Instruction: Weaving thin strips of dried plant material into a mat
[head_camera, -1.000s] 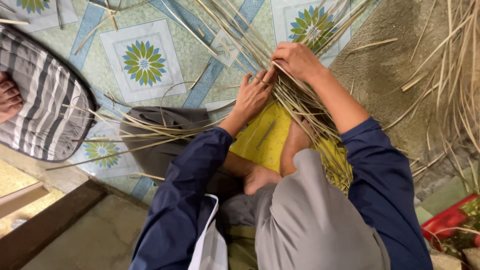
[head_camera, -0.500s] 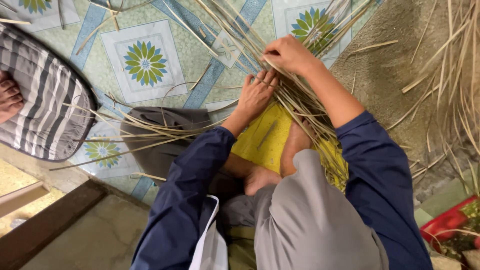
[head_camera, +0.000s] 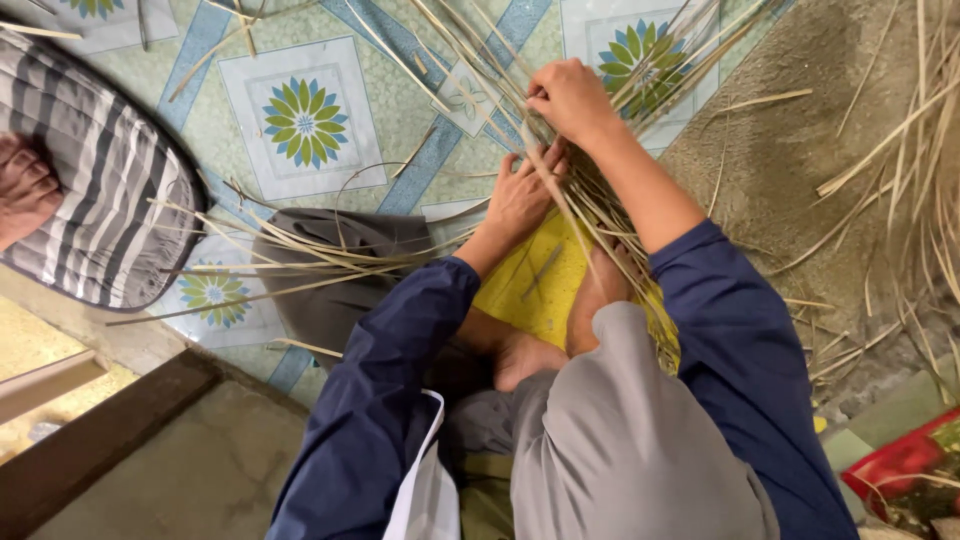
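straw strips fan out over a yellow mat on the tiled floor. right hand has its grip clamped on several strips; left hand presses flat, fingers apart, just beside it.

Strips on floor, mat beneath, cushion left.

Two hands, the left hand and right hand, are working many thin straw strips, too many to count. One yellow board, one striped cushion and one grey cloth are lying nearby.
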